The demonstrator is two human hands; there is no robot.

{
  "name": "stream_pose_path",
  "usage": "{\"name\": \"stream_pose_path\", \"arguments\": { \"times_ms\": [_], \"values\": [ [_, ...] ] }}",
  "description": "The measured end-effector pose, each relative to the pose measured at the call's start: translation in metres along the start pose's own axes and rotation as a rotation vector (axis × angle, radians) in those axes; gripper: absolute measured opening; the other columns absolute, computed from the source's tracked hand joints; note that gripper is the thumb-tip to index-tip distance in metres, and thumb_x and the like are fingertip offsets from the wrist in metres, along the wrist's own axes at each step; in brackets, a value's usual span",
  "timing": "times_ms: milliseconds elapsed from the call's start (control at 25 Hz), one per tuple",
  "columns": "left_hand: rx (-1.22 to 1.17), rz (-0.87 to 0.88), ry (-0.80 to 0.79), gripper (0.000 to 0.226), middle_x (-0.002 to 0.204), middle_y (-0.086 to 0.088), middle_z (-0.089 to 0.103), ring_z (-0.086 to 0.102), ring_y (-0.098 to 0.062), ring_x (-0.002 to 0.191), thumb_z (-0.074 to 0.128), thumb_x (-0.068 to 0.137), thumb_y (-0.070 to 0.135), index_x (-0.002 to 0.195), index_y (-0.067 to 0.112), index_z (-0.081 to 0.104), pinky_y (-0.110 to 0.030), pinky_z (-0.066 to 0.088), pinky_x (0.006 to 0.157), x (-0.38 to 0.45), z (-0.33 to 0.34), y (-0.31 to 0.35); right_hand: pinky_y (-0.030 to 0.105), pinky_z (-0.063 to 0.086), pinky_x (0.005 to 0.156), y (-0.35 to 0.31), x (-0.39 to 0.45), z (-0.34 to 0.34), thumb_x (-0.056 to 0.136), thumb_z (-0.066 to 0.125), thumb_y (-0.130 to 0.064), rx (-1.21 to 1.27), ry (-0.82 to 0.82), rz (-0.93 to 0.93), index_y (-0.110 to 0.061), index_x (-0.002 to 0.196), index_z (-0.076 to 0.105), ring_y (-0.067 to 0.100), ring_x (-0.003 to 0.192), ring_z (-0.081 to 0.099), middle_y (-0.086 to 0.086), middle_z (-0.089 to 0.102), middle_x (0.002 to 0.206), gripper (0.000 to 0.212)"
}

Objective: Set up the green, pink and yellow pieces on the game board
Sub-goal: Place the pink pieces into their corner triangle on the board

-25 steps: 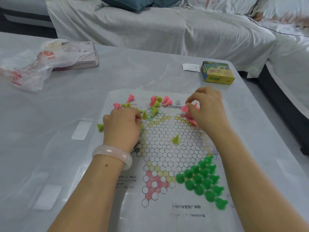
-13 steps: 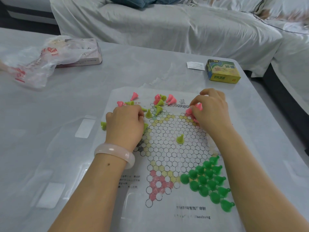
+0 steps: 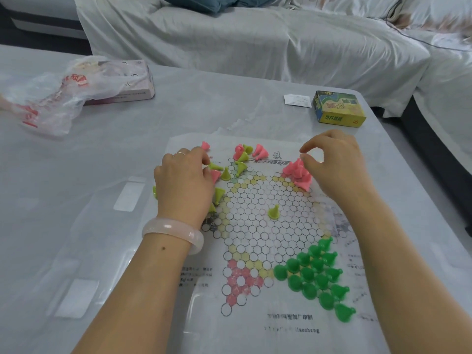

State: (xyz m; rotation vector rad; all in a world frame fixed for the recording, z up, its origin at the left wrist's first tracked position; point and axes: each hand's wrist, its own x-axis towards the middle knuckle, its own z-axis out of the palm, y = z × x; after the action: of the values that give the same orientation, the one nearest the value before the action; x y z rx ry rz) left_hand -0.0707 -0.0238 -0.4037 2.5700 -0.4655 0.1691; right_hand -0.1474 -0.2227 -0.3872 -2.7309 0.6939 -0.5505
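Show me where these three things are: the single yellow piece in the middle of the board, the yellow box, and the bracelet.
single yellow piece [image 3: 274, 212]: head view, on its cone body.
yellow box [image 3: 338, 108]: head view, on its top face.
bracelet [image 3: 171, 229]: head view, on its band at the left wrist.

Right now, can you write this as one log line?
green pieces: set in near-right corner | pink cluster: far-right corner, right hand above, empty | left hand: among loose pieces | one yellow piece: mid-board

Yellow box [image 3: 339, 108], 1 o'clock: "45" on front face. Game board [image 3: 255, 226], 6 o'clock edge: Latin line, only "...haocheng" legible.
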Motion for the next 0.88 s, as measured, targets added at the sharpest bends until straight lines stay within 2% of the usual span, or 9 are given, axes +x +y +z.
{"name": "stream_pose_path", "arguments": {
  "times_ms": [80, 160, 240, 440, 520, 600, 720, 800, 880],
  "values": [
    [0.037, 0.017, -0.018, 0.025, 0.114, -0.006, 0.062, 0.046, -0.030, 0.110, 0.046, 0.092, 0.021, 0.112, 0.019, 0.061, -0.037, 0.032, 0.087, 0.000, 0.000, 0.002, 0.026, 0.037, 0.068, 0.002, -0.002, -0.009, 0.084, 0.057, -0.020, -0.024, -0.042, -0.020, -0.017, 0.091, 0.066, 0.019, 0.085, 0.054, -0.002, 0.057, 0.084, 0.012],
    [0.100, 0.044, -0.066, 0.027, 0.115, -0.003, 0.062, 0.042, -0.029, 0.114, 0.043, 0.094, 0.026, 0.113, 0.026, 0.062, -0.037, 0.029, 0.086, -0.001, 0.002, 0.005, 0.024, 0.039, 0.057, 0.001, -0.007, -0.012, 0.083, 0.058, -0.022, -0.050, -0.176, -0.021, -0.019, 0.088, 0.067, 0.016, 0.075, 0.055, -0.006, 0.056, 0.073, 0.011],
    [0.128, 0.036, -0.090, 0.028, 0.112, -0.001, 0.063, 0.041, -0.028, 0.117, 0.040, 0.095, 0.026, 0.111, 0.029, 0.063, -0.037, 0.027, 0.085, -0.002, 0.005, 0.008, 0.025, 0.038, 0.059, 0.000, -0.014, -0.009, 0.084, 0.058, -0.024, -0.092, -0.272, -0.025, -0.020, 0.092, 0.067, 0.017, 0.076, 0.055, -0.006, 0.055, 0.073, 0.013],
    [0.083, -0.013, -0.042, 0.019, 0.090, 0.004, 0.063, 0.046, -0.026, 0.105, 0.047, 0.092, 0.019, 0.092, 0.023, 0.066, -0.032, 0.018, 0.076, -0.004, 0.006, 0.007, 0.027, 0.038, 0.064, 0.011, -0.017, 0.001, 0.085, 0.056, -0.026, -0.140, -0.310, 0.003, -0.019, 0.093, 0.064, 0.019, 0.080, 0.054, -0.002, 0.057, 0.083, 0.013],
    [0.084, -0.020, -0.043, 0.014, 0.093, 0.000, 0.064, 0.047, -0.026, 0.101, 0.049, 0.091, 0.019, 0.090, 0.021, 0.064, -0.032, 0.017, 0.076, -0.003, 0.005, 0.005, 0.027, 0.039, 0.064, 0.012, -0.018, 0.003, 0.085, 0.056, -0.025, -0.122, -0.308, 0.000, -0.019, 0.089, 0.063, 0.019, 0.079, 0.055, 0.000, 0.060, 0.084, 0.010],
    [0.067, -0.019, -0.040, 0.012, 0.096, -0.003, 0.065, 0.048, -0.027, 0.100, 0.049, 0.090, 0.017, 0.089, 0.020, 0.061, -0.031, 0.016, 0.076, -0.003, 0.006, 0.004, 0.027, 0.040, 0.061, 0.011, -0.020, -0.001, 0.085, 0.056, -0.023, -0.049, -0.277, -0.016, -0.019, 0.088, 0.061, 0.019, 0.075, 0.056, 0.001, 0.061, 0.079, 0.008],
    [0.036, 0.010, -0.020, 0.018, 0.093, -0.003, 0.065, 0.050, -0.028, 0.100, 0.045, 0.090, 0.011, 0.093, 0.021, 0.059, -0.032, 0.019, 0.077, -0.003, 0.005, 0.004, 0.028, 0.047, 0.059, 0.012, -0.023, -0.017, 0.086, 0.054, -0.023, 0.203, -0.176, 0.028, -0.021, 0.087, 0.056, 0.017, 0.066, 0.058, 0.000, 0.064, 0.070, 0.003],
    [0.020, 0.048, -0.013, 0.028, 0.092, -0.003, 0.064, 0.050, -0.029, 0.101, 0.042, 0.090, 0.006, 0.103, 0.021, 0.062, -0.035, 0.027, 0.081, -0.002, 0.002, 0.004, 0.030, 0.052, 0.061, 0.017, -0.027, -0.026, 0.088, 0.052, -0.022, 0.383, -0.129, 0.114, -0.019, 0.088, 0.053, 0.016, 0.066, 0.062, 0.001, 0.068, 0.072, 0.003],
    [-0.029, 0.102, 0.003, 0.034, 0.100, -0.009, 0.064, 0.052, -0.032, 0.103, 0.041, 0.090, 0.003, 0.109, 0.018, 0.065, -0.040, 0.036, 0.085, -0.001, -0.001, 0.005, 0.031, 0.054, 0.065, 0.023, -0.032, -0.028, 0.089, 0.052, -0.020, 0.523, -0.113, 0.201, -0.016, 0.091, 0.051, 0.014, 0.066, 0.065, 0.000, 0.070, 0.074, 0.004]
  ]
}}
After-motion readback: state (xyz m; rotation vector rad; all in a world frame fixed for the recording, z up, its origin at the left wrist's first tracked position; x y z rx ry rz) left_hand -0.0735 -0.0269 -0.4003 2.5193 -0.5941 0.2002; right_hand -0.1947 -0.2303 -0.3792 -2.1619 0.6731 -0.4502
